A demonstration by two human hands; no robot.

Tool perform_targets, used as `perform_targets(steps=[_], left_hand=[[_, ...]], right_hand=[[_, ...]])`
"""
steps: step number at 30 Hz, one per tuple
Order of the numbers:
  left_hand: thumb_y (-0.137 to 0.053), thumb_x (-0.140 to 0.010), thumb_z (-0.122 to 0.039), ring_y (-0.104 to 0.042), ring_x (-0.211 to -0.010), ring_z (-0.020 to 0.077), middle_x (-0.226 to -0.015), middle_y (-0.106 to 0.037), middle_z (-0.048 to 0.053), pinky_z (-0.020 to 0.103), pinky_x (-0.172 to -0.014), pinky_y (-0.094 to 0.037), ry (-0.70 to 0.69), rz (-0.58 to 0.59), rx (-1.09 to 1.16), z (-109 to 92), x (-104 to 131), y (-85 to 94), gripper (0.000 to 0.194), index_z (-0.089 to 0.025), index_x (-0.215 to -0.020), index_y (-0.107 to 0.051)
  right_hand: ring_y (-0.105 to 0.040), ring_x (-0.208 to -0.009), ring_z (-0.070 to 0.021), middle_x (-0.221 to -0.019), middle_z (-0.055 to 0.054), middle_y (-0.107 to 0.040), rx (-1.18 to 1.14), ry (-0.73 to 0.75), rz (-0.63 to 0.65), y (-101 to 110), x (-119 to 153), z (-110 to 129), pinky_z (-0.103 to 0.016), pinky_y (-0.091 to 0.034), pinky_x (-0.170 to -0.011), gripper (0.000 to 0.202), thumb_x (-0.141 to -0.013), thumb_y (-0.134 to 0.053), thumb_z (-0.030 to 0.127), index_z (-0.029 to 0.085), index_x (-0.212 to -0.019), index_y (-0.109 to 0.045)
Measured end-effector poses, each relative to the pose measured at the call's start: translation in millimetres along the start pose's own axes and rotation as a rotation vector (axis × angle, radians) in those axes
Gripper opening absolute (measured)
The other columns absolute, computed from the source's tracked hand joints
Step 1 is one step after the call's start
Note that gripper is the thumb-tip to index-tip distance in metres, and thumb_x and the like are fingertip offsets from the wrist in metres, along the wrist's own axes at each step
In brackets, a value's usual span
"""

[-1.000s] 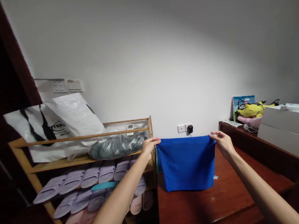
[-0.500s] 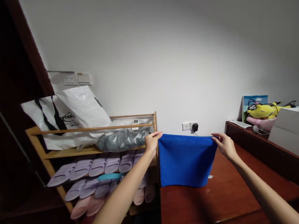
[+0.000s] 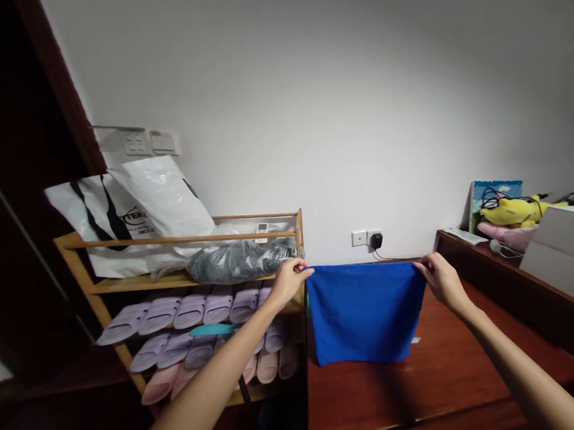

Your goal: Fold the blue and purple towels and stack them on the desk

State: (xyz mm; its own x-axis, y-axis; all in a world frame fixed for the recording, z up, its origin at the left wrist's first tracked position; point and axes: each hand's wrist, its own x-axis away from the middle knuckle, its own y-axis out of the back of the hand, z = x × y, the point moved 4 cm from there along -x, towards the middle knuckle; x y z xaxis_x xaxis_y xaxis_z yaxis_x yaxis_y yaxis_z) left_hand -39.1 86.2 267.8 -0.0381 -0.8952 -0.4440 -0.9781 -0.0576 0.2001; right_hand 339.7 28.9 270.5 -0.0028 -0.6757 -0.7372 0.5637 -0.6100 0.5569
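Observation:
A plain blue cloth (image 3: 365, 314) hangs between my two hands over a reddish-brown wooden tabletop (image 3: 358, 393). My left hand (image 3: 290, 281) pinches its upper left corner, close to the right end of the shoe rack. The upper right corner is pinched in my right hand (image 3: 440, 279). Between them the top edge is stretched nearly straight. The lower edge hangs at the tabletop; whether it touches the wood I cannot tell. A small white scrap (image 3: 416, 340) lies just right of the cloth.
Left stands a wooden rack (image 3: 78, 282) with several lilac slippers (image 3: 190, 310), a white bag (image 3: 168, 197) and a plastic-wrapped dark bundle (image 3: 241, 261). A black plug (image 3: 376, 240) sits in the wall socket. On the right ledge are a yellow plush toy (image 3: 508, 212) and white boxes (image 3: 564, 241).
My hands have spread slightly apart, and the cloth's top edge is tauter and more level. The whole view has shifted slightly. Both hands keep their pinch on the corners.

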Motion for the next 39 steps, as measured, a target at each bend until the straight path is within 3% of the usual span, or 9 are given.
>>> perform_targets(steps=[4,9,14,18,21,27,34,39], left_hand=[[-0.070,-0.062,-0.043,-0.052,-0.076,0.0151,-0.076,-0.055,-0.002,0.026,-0.070,-0.041,-0.047,0.093,0.004,-7.0,6.4,-4.3,0.028,-0.019,-0.072,-0.059],[-0.063,-0.073,-0.045,-0.047,-0.063,0.0107,-0.065,-0.050,-0.006,0.023,-0.062,-0.037,-0.057,0.229,0.041,-21.7,12.9,-5.8,0.028,-0.019,-0.078,-0.052],[-0.064,-0.072,-0.045,-0.045,-0.063,0.0095,-0.067,-0.047,-0.007,0.022,-0.060,-0.034,-0.086,0.248,0.049,-42.3,13.4,6.4,0.029,-0.020,-0.078,-0.050],[-0.065,-0.073,-0.042,-0.047,-0.070,0.0106,-0.073,-0.050,-0.005,0.023,-0.066,-0.036,-0.117,0.243,0.040,-58.7,16.6,18.5,0.026,-0.020,-0.079,-0.052],[-0.064,-0.075,-0.040,-0.047,-0.072,0.0111,-0.074,-0.049,-0.004,0.023,-0.068,-0.037,-0.145,0.231,0.043,-66.7,22.4,25.5,0.024,-0.019,-0.079,-0.053],[-0.065,-0.075,-0.039,-0.045,-0.071,0.0104,-0.074,-0.047,-0.005,0.022,-0.065,-0.036,-0.062,0.342,0.061,-68.9,44.8,29.1,0.023,-0.020,-0.079,-0.052],[-0.065,-0.075,-0.037,-0.044,-0.068,0.0099,-0.074,-0.047,-0.005,0.023,-0.063,-0.035,0.022,0.500,0.044,-78.7,73.2,29.4,0.022,-0.019,-0.077,-0.052],[-0.063,-0.077,-0.038,-0.042,-0.068,0.0098,-0.075,-0.045,-0.005,0.023,-0.063,-0.035,0.025,0.486,0.040,-83.0,78.2,25.7,0.022,-0.020,-0.078,-0.051]], right_hand=[[-0.045,-0.060,-0.0135,-0.077,-0.001,-0.046,0.083,0.031,-0.033,7.3,3.3,3.5,-0.028,-0.039,-0.058,0.034,-0.088,-0.038,0.053,0.023,-0.076,-0.049],[-0.043,-0.058,-0.0121,-0.064,0.003,-0.045,-0.089,-0.057,0.005,21.9,0.5,9.9,-0.026,-0.038,-0.058,0.033,-0.088,-0.040,0.051,0.023,-0.073,-0.046],[-0.053,-0.068,-0.0150,-0.072,-0.001,-0.058,-0.344,-0.129,0.160,37.1,2.7,19.6,-0.026,-0.043,-0.062,0.033,-0.079,-0.055,0.054,0.021,-0.077,-0.054],[-0.059,-0.083,-0.0203,-0.088,-0.006,-0.066,-0.411,-0.171,0.402,43.7,14.8,30.4,-0.030,-0.048,-0.072,0.035,-0.078,-0.057,0.052,0.020,-0.091,-0.060],[-0.060,-0.083,-0.0209,-0.088,-0.006,-0.067,-0.320,-0.123,0.548,46.2,23.7,37.8,-0.031,-0.048,-0.075,0.033,-0.081,-0.054,0.051,0.020,-0.090,-0.061],[-0.056,-0.068,-0.0163,-0.072,-0.001,-0.062,-0.090,-0.074,0.455,55.7,31.3,35.7,-0.027,-0.044,-0.064,0.030,-0.084,-0.048,0.051,0.022,-0.078,-0.055],[-0.054,-0.062,-0.0131,-0.070,0.003,-0.061,0.055,-0.107,0.617,63.5,54.9,29.7,-0.023,-0.041,-0.060,0.030,-0.088,-0.041,0.051,0.025,-0.079,-0.055],[-0.055,-0.062,-0.0146,-0.067,0.001,-0.060,0.112,-0.048,0.576,74.4,60.7,34.5,-0.026,-0.040,-0.060,0.035,-0.089,-0.038,0.051,0.026,-0.075,-0.058]])
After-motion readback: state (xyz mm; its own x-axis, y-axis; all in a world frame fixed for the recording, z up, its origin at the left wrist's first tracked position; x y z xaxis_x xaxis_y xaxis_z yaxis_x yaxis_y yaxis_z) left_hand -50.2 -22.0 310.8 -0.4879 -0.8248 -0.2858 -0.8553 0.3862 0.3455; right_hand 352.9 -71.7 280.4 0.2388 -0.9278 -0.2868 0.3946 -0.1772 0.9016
